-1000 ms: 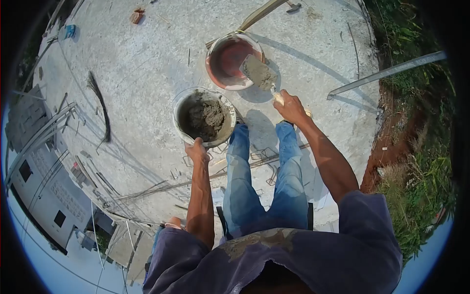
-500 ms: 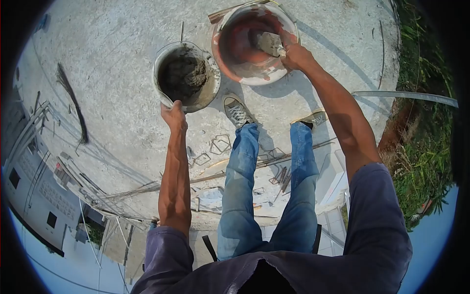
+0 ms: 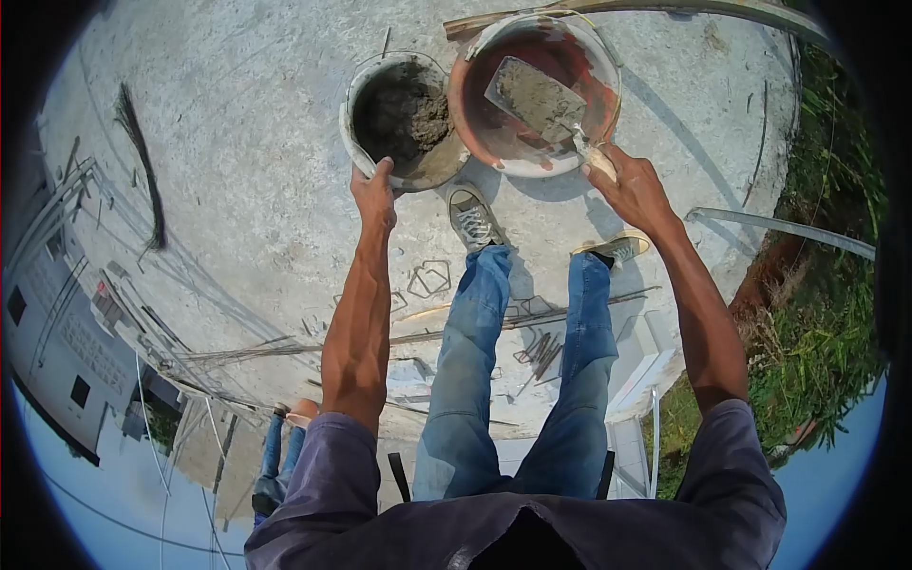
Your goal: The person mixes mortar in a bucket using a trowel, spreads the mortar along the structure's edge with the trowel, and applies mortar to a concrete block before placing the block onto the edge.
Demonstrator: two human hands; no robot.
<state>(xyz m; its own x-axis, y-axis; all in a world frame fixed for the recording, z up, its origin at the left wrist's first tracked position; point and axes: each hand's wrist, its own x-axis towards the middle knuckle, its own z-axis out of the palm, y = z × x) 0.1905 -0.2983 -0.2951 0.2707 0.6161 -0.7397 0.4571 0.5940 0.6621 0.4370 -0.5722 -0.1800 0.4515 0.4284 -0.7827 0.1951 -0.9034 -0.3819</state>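
My left hand (image 3: 374, 196) is closed on the near rim of a pale bucket (image 3: 439, 171). Grey wet mortar (image 3: 429, 118) lies inside it, heaped toward the right. In my right hand (image 3: 635, 190) is the handle of a trowel (image 3: 581, 141), whose wide flat blade carries a layer of mortar. That blade is over the inside of a larger basin (image 3: 460, 112), reddish within and smeared with pale residue. Bucket and basin stand side by side on the concrete, their rims close together or touching; I cannot tell which.
My shoes (image 3: 472, 220) stand just below the containers. Bent wire ties (image 3: 429, 278) and long thin rods (image 3: 408, 338) lie nearby. A wire bundle (image 3: 142, 166) is at left, a wooden plank (image 3: 465, 28) behind the basin. Plants (image 3: 836, 313) border the slab. Another person's legs (image 3: 274, 456) show lower left.
The trowel has turned so its mortar-covered blade faces up, and my right hand has moved right and down. The bucket and basin appear farther right and slightly higher; another person's legs have come into view.
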